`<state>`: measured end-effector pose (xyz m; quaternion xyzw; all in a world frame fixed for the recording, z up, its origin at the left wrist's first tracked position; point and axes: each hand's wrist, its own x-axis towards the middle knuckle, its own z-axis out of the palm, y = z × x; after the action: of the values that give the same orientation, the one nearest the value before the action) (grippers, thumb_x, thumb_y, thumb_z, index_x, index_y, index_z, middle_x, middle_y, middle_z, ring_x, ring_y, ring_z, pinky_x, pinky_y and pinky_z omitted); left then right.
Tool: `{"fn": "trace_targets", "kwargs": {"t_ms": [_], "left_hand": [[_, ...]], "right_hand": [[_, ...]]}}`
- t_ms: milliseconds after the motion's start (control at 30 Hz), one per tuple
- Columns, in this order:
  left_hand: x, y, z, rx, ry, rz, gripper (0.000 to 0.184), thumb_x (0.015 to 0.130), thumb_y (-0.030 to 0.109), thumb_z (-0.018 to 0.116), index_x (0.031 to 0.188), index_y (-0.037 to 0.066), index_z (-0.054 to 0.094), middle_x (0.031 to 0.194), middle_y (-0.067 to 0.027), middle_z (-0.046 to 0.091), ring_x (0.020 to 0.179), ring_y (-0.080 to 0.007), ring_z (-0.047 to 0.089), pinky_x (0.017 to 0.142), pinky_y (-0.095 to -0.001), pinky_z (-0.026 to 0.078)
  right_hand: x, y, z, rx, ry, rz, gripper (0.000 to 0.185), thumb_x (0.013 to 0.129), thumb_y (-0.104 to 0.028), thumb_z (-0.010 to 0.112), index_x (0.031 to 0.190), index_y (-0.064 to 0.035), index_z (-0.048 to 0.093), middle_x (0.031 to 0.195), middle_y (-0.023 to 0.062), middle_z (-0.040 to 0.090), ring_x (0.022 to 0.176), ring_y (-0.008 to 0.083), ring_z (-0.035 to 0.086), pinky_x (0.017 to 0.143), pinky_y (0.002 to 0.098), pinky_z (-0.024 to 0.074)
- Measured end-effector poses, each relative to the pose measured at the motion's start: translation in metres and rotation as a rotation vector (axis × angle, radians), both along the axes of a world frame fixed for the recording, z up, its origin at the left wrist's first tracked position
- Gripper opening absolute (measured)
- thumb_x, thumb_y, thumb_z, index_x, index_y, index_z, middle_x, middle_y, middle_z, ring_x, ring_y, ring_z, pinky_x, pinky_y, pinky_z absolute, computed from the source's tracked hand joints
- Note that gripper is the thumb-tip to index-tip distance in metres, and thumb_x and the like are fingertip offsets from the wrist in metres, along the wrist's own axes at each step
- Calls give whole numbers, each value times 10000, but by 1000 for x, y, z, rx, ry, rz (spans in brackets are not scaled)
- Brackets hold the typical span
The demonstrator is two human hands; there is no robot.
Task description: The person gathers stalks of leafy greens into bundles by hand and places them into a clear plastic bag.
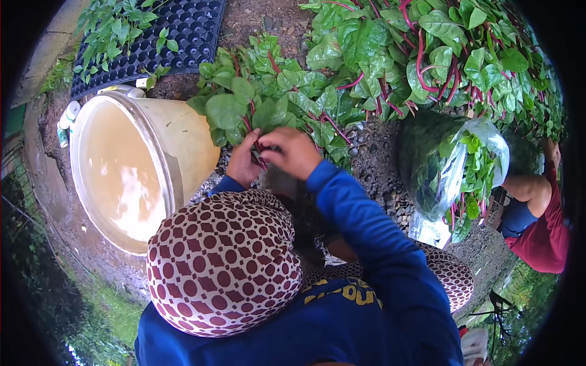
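My left hand (242, 163) is closed around the red stems of a small bunch of Malabar spinach (231, 110), its broad green leaves pointing away from me. My right hand (293, 152) comes in from the right with bent fingers, pinching at the same stems near their cut ends. Whether a tie is between those fingers is too small to tell. Just beyond the hands, more Malabar spinach (317, 100) lies on the ground. A far larger heap of the greens (439, 55) spreads across the back right.
A big white bucket (201, 131) of cloudy water stands close on the left. Behind it lies a black seedling tray (189, 36) with green plants. To the right is a clear plastic bag (452, 165) of greens. Another person in a red sleeve (540, 244) sits at far right.
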<state>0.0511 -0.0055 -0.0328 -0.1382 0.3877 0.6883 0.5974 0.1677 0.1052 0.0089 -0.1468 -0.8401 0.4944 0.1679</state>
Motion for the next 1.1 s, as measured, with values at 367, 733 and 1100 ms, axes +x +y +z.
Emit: {"fn": "trace_targets", "kwargs": {"t_ms": [367, 733, 1100], "left_hand": [[-11, -26, -1, -99, 187, 121, 384, 840, 63, 600, 1208, 47, 491, 1114, -70, 584, 1008, -222, 569, 834, -404, 487], [10, -16, -3, -129, 364, 195, 339, 824, 5, 603, 1154, 30, 528, 1043, -60, 615, 907, -186, 603, 772, -340, 507], [11, -16, -3, -141, 415, 156, 379, 843, 44, 569, 1211, 38, 477, 1090, -77, 584, 940, -213, 595, 780, -381, 518]], "right_hand": [[107, 102, -74, 42, -552, -447, 180, 747, -239, 709, 893, -135, 694, 917, 88, 658, 820, 283, 638, 748, 374, 502], [30, 106, -17, 586, -371, -521, 129, 702, -224, 723, 805, -160, 678, 773, 49, 602, 689, 258, 613, 621, 377, 514], [19, 92, -65, 500, -869, -335, 354, 655, -271, 730, 958, -110, 648, 1044, 106, 563, 996, 274, 555, 808, 407, 502]]}}
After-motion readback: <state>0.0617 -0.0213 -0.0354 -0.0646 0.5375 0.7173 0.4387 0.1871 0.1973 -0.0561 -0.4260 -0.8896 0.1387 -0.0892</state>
